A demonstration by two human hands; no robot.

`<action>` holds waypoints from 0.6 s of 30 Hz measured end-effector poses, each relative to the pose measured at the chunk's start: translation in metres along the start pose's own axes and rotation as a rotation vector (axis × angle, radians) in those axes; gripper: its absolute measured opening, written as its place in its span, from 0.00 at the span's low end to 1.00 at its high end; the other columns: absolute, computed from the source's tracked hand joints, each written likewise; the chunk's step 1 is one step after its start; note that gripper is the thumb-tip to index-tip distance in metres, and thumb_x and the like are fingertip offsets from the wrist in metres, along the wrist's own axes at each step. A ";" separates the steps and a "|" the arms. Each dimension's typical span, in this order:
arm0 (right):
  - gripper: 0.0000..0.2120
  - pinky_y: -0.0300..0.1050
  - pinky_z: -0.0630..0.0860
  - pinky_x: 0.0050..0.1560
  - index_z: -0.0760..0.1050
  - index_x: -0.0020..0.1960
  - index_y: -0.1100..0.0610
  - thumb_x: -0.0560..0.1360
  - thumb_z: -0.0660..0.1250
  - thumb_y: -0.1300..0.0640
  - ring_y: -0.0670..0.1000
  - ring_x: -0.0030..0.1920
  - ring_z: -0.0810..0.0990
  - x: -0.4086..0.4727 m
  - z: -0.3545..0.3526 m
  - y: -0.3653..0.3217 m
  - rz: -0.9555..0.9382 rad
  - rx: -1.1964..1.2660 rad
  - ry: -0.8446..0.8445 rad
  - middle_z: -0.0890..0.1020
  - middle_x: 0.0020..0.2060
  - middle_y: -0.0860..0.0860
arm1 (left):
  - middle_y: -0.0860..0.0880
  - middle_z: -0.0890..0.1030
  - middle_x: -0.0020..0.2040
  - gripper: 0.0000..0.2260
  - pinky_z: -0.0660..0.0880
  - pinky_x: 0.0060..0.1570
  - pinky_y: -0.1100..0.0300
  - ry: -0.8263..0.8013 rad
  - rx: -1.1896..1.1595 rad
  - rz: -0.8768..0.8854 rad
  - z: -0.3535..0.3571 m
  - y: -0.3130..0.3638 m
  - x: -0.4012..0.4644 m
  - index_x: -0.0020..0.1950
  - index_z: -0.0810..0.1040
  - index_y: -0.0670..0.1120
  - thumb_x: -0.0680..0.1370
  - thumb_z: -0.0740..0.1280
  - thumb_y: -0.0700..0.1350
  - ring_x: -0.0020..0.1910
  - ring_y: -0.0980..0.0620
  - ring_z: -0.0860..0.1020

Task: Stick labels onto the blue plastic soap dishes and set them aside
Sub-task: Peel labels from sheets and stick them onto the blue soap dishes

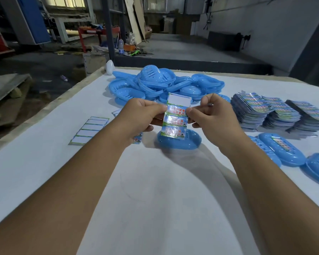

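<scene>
Both grips are pinched on a label strip [175, 119]: the left hand [145, 115] pinches its left edge, and the right hand [210, 113] pinches the right edge of the second label, probably peeling it. The strip's top slot is already bare, and 3 printed labels remain. Just below it, an unlabelled blue soap dish [179, 142] lies dome-up on the bench [155, 190]. On the right, 1 labelled dish [282, 151] is set aside among others whose labels I cannot make out. Much work remains: a heap of bare dishes [164, 85] lies beyond, with stacks of fresh label sheets [278, 113] on the right. A spent backing sheet [89, 130] lies to the left.
</scene>
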State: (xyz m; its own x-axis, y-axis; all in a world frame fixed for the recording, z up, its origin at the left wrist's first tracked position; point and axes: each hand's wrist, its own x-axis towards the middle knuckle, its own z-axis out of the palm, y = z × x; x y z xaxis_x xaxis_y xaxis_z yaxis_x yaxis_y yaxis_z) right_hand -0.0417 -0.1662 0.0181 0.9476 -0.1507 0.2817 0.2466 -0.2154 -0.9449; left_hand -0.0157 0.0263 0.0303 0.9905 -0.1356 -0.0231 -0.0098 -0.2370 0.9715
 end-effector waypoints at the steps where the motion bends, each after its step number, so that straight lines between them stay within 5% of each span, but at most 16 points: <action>1: 0.14 0.38 0.79 0.34 0.66 0.44 0.53 0.78 0.72 0.63 0.45 0.33 0.83 0.001 0.000 0.000 -0.008 -0.018 0.008 0.87 0.38 0.57 | 0.53 0.87 0.40 0.07 0.75 0.39 0.60 0.012 0.024 0.010 0.000 0.000 0.000 0.46 0.85 0.48 0.79 0.70 0.49 0.38 0.60 0.85; 7: 0.09 0.37 0.76 0.32 0.72 0.47 0.50 0.78 0.72 0.59 0.45 0.35 0.85 0.004 0.000 0.005 -0.011 -0.124 0.004 0.87 0.37 0.50 | 0.52 0.85 0.36 0.08 0.76 0.35 0.64 0.028 0.128 0.063 0.002 -0.001 0.000 0.39 0.84 0.48 0.78 0.70 0.47 0.32 0.61 0.80; 13: 0.06 0.48 0.79 0.41 0.80 0.42 0.49 0.74 0.77 0.52 0.46 0.35 0.79 0.003 0.000 0.009 -0.074 -0.303 0.051 0.85 0.40 0.49 | 0.53 0.85 0.35 0.08 0.74 0.31 0.71 0.001 0.160 0.221 0.004 -0.005 -0.001 0.41 0.85 0.48 0.79 0.69 0.45 0.31 0.63 0.79; 18: 0.08 0.43 0.76 0.36 0.83 0.38 0.52 0.74 0.77 0.50 0.44 0.33 0.80 -0.003 0.005 0.007 -0.076 -0.235 -0.031 0.86 0.33 0.50 | 0.52 0.84 0.36 0.07 0.73 0.34 0.71 0.006 0.228 0.340 0.007 -0.008 0.000 0.43 0.84 0.47 0.80 0.70 0.44 0.31 0.62 0.78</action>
State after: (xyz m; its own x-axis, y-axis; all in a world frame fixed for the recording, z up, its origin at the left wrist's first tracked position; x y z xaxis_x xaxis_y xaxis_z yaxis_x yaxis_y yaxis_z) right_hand -0.0415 -0.1619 0.0102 0.9346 -0.0969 0.3422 0.2670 -0.4444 -0.8551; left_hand -0.0165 0.0218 0.0209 0.9263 -0.2373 0.2927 -0.3665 -0.3868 0.8462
